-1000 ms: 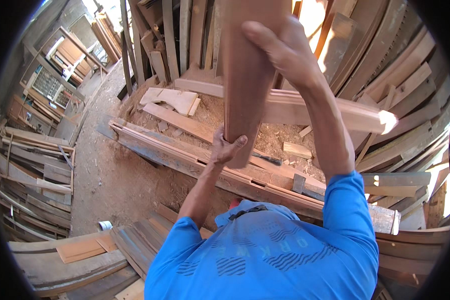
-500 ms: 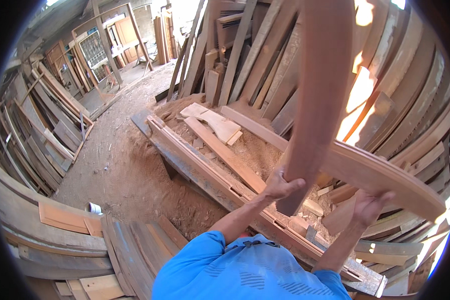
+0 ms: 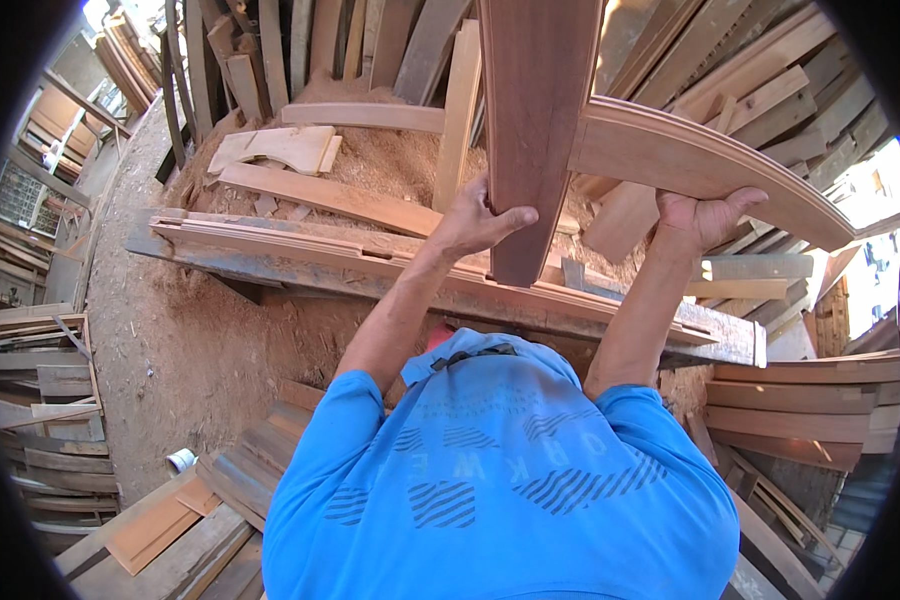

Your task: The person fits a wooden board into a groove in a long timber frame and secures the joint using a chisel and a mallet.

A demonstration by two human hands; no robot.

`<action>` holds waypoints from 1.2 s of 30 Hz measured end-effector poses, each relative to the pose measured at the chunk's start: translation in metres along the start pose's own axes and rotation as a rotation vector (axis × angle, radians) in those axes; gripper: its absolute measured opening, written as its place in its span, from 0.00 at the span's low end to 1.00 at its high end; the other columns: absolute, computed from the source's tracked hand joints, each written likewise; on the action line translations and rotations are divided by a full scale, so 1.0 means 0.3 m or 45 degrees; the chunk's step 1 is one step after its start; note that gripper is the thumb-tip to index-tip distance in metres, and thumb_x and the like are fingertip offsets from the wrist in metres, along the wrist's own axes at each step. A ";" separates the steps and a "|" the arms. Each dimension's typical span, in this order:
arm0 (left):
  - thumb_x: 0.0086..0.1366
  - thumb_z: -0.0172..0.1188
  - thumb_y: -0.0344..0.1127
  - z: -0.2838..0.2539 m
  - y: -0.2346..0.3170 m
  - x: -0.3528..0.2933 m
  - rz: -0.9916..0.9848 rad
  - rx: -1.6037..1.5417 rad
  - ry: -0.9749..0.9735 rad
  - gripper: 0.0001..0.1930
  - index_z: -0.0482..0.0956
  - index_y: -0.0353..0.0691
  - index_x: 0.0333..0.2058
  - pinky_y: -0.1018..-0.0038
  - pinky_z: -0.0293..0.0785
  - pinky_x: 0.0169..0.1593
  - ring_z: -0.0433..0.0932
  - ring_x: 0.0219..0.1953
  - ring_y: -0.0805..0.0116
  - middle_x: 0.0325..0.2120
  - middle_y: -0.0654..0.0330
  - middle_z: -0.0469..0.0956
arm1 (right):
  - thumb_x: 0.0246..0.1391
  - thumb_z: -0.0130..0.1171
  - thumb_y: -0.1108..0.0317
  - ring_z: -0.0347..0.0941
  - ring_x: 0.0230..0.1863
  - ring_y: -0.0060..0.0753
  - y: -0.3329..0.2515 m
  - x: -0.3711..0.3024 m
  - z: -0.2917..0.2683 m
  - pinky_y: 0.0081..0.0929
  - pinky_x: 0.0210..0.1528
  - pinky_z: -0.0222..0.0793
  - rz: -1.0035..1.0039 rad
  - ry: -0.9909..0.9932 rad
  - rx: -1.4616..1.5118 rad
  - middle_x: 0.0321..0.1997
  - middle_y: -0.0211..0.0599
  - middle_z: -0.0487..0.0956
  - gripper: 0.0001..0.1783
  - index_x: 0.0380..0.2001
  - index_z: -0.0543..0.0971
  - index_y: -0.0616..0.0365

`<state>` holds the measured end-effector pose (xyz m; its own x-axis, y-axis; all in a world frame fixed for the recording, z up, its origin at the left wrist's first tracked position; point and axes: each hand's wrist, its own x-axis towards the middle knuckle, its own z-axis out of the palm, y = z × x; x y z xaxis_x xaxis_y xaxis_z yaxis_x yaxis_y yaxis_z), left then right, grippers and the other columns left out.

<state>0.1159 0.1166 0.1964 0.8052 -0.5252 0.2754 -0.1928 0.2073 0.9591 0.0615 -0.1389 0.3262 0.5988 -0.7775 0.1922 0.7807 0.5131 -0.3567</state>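
A wooden frame made of a dark upright board (image 3: 535, 110) and a lighter cross rail (image 3: 660, 150) is held up in front of me. The rail meets the upright's right side and has a moulded edge. My left hand (image 3: 478, 222) grips the upright near its lower end, thumb across the front and fingers hidden behind. Under the cross rail my right hand (image 3: 707, 215) is closed on the lower edge, its thumb pointing right and its fingers mostly hidden. Below the frame, a long mortised rail (image 3: 290, 238) lies on a narrow bench plank (image 3: 190, 258).
Pale cut pieces (image 3: 270, 148) and a long strip (image 3: 320, 194) lie in sawdust beyond the bench. Boards (image 3: 320, 40) lean upright at the back. Stacked planks (image 3: 790, 400) stand at right, with more boards (image 3: 160, 520) at lower left near a white can (image 3: 181, 461).
My view has turned to the right, so the bench and frame sit differently in the picture. Both hands keep their hold on the wooden frame, whose upright appears less tilted.
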 end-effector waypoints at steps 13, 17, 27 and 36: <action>0.64 0.67 0.23 0.025 -0.401 -0.119 -0.456 -0.069 -0.127 0.23 0.71 0.32 0.56 0.72 0.76 0.54 0.79 0.49 0.71 0.48 0.56 0.81 | 0.39 0.68 0.27 0.64 0.69 0.42 0.059 0.002 -0.204 0.64 0.70 0.58 0.038 0.095 -0.013 0.65 0.26 0.73 0.48 0.61 0.73 0.38; 0.64 0.66 0.23 -0.026 -0.391 -0.078 -0.376 0.178 -0.095 0.26 0.70 0.33 0.60 0.69 0.75 0.57 0.79 0.53 0.68 0.49 0.54 0.82 | 0.40 0.63 0.22 0.62 0.70 0.45 0.079 0.023 -0.238 0.66 0.70 0.57 0.070 0.105 0.014 0.68 0.27 0.69 0.51 0.65 0.69 0.37; 0.65 0.64 0.21 -0.047 -0.389 -0.113 -0.442 0.237 -0.113 0.24 0.70 0.33 0.59 0.69 0.73 0.60 0.78 0.54 0.68 0.50 0.56 0.81 | 0.42 0.59 0.20 0.61 0.70 0.45 0.128 0.002 -0.297 0.64 0.71 0.57 0.081 0.184 -0.041 0.69 0.31 0.67 0.54 0.67 0.66 0.38; 0.64 0.63 0.19 -0.057 -0.410 -0.096 -0.478 0.259 -0.132 0.24 0.70 0.33 0.59 0.70 0.74 0.58 0.78 0.53 0.68 0.50 0.55 0.81 | 0.41 0.62 0.23 0.64 0.68 0.43 0.133 0.022 -0.361 0.59 0.71 0.62 0.101 0.173 0.006 0.66 0.30 0.70 0.52 0.65 0.68 0.40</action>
<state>0.1260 0.1205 0.0693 0.7820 -0.6153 -0.0994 -0.0125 -0.1750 0.9845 0.0772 -0.1627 0.2143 0.6288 -0.7766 0.0378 0.7331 0.5760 -0.3617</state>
